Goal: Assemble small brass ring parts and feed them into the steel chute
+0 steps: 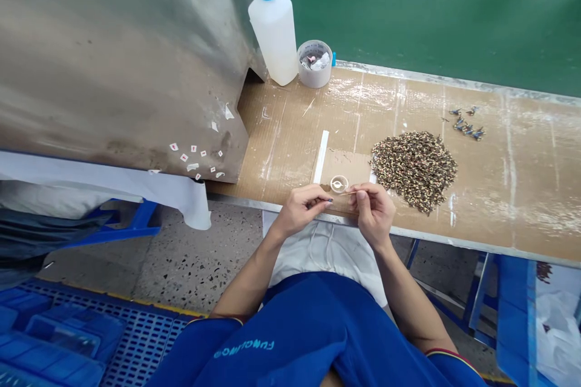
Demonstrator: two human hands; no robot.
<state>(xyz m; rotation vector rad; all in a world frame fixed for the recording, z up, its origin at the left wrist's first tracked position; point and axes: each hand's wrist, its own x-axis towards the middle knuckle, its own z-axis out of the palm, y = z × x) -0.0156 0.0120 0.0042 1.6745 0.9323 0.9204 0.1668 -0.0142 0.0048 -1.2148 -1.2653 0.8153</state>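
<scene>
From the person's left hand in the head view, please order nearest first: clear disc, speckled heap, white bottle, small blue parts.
1. Clear disc: just right of the left hand.
2. Speckled heap: farther right.
3. White bottle: straight ahead, far corner.
4. Small blue parts: beyond the heap.

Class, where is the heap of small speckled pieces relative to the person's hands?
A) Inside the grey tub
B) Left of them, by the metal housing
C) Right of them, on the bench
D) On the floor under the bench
C: the heap lies on the bench top, just to the right of the right hand.
</scene>
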